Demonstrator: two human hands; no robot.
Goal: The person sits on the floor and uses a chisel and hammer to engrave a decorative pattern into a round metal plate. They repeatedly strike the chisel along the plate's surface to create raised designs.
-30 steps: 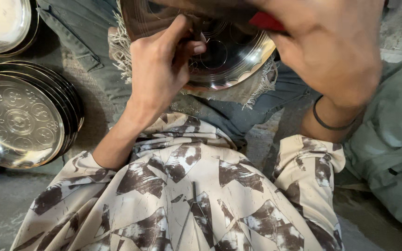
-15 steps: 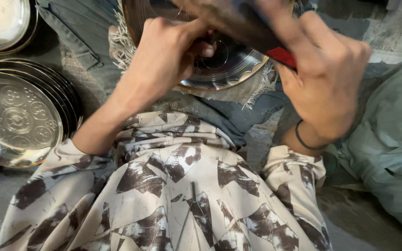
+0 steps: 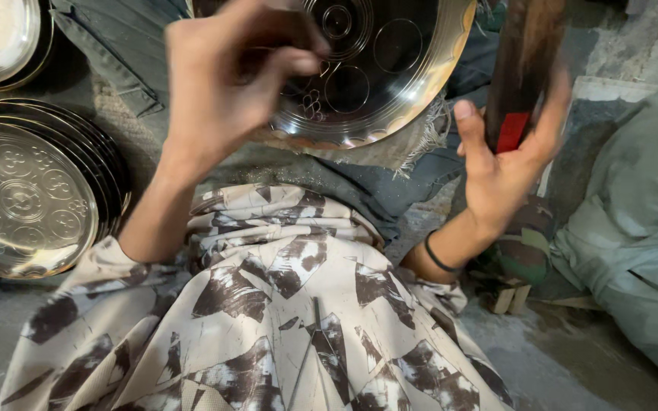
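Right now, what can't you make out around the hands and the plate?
Head view only:
- Plate: top cut off by the frame edge, left part hidden behind the left hand.
- Whatever the left fingers pinch: too small.
- Tool in the right hand: blurred, its head out of frame.

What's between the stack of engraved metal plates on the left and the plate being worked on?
In the head view, the left hand and forearm, plus grey cloth on the floor.
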